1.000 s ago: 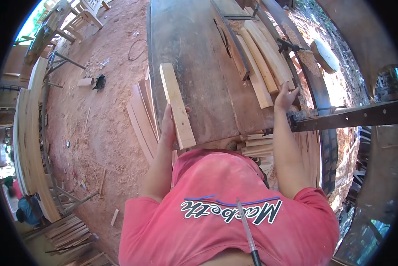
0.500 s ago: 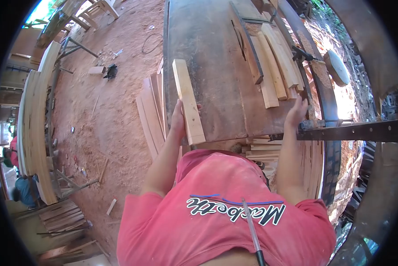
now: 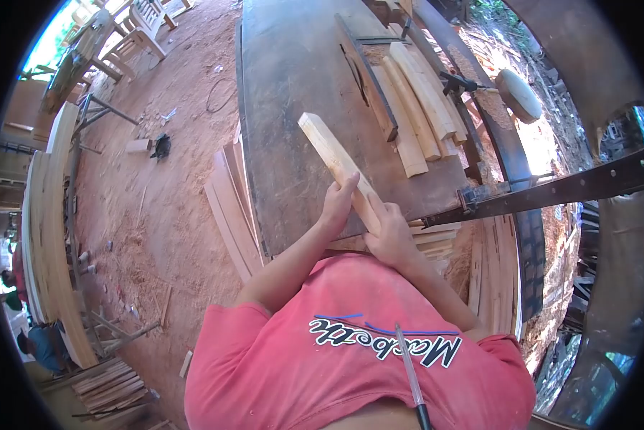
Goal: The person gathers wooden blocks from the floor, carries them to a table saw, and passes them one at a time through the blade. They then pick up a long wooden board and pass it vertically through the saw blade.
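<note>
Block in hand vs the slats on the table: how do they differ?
The block is gripped at its near end by the left hand and right hand; the slats lie flat on the table, untouched. The block is a single piece; the slats are several, side by side. The block is skewed relative to the slats, which line up with one another. Both are pale, bare, straight-cut wood.

Both arms bend inward, left hand (image 3: 338, 208) and right hand (image 3: 389, 233) touching, fingers (image 3: 351, 184) curled in a grip.
</note>
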A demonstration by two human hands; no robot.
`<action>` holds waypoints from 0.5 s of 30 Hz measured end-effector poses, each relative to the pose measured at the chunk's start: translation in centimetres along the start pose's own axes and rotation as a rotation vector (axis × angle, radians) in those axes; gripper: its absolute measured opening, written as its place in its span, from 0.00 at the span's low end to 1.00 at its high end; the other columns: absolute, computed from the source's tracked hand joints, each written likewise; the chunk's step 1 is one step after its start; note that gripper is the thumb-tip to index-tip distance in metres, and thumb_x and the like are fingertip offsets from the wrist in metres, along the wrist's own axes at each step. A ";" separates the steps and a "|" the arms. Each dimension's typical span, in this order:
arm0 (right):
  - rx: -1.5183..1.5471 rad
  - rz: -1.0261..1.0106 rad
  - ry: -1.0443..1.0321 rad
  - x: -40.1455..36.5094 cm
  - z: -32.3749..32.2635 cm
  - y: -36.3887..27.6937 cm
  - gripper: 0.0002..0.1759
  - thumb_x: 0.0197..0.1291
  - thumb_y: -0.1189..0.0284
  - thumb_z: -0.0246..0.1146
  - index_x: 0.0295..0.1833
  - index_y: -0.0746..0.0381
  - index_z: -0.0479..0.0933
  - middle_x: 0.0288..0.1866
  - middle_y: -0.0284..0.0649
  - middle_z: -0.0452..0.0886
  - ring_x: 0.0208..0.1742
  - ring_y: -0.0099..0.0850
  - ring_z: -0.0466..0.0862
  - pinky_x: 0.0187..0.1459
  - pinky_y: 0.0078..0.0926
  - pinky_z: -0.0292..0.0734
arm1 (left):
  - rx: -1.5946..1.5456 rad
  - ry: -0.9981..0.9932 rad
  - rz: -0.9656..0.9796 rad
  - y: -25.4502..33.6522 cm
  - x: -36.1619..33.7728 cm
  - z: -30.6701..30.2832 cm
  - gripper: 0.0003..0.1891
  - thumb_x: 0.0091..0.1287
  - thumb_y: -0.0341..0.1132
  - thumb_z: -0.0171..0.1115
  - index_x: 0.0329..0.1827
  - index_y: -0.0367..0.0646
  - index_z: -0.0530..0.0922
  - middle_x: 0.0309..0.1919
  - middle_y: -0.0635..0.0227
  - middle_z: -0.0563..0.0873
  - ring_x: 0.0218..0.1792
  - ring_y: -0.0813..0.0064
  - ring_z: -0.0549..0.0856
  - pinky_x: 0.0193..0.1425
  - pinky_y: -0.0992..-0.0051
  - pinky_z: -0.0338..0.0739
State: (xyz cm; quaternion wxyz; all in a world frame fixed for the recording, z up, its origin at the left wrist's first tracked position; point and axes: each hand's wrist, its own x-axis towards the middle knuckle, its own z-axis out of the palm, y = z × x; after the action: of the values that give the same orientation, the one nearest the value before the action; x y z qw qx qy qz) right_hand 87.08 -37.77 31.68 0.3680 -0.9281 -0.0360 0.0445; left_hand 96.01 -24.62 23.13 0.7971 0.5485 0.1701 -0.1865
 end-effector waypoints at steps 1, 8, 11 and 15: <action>-0.004 0.004 0.005 -0.5 -0.4 -0.3 0.43 0.49 0.74 0.65 0.74 0.66 0.63 0.56 0.59 0.71 0.58 0.59 0.73 0.63 0.49 0.69 | 0.001 -0.039 -0.046 0.3 -0.1 0.0 0.21 0.72 0.48 0.62 0.49 0.34 0.78 0.38 0.64 0.84 0.35 0.78 0.83 0.36 0.76 0.77; -0.129 -0.011 0.125 -1.9 -0.6 2.0 0.40 0.45 0.74 0.63 0.70 0.63 0.69 0.55 0.58 0.73 0.55 0.55 0.75 0.60 0.45 0.71 | 0.170 -0.232 -0.068 3.0 3.0 -1.0 0.20 0.74 0.44 0.59 0.52 0.31 0.82 0.45 0.56 0.88 0.47 0.72 0.86 0.48 0.72 0.81; 0.291 0.146 0.173 -2.0 0.4 4.2 0.38 0.45 0.73 0.63 0.68 0.65 0.71 0.53 0.58 0.76 0.54 0.53 0.77 0.61 0.42 0.71 | 0.135 -0.148 0.128 1.8 5.4 -1.0 0.20 0.77 0.44 0.56 0.54 0.32 0.82 0.49 0.60 0.88 0.53 0.75 0.85 0.56 0.71 0.78; 0.435 0.316 0.177 -0.4 0.9 7.1 0.35 0.49 0.71 0.65 0.66 0.67 0.72 0.51 0.58 0.78 0.52 0.54 0.78 0.59 0.44 0.73 | 0.264 -0.289 0.131 0.9 6.6 1.0 0.25 0.79 0.47 0.51 0.61 0.31 0.79 0.58 0.63 0.84 0.58 0.78 0.81 0.65 0.72 0.71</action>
State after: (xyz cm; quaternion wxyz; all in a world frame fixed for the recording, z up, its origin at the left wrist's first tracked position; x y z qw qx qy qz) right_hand 86.83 -42.36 26.21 0.5490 -0.8215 0.1517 0.0270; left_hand 102.31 -26.03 21.07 0.7450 0.6255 -0.0079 -0.2317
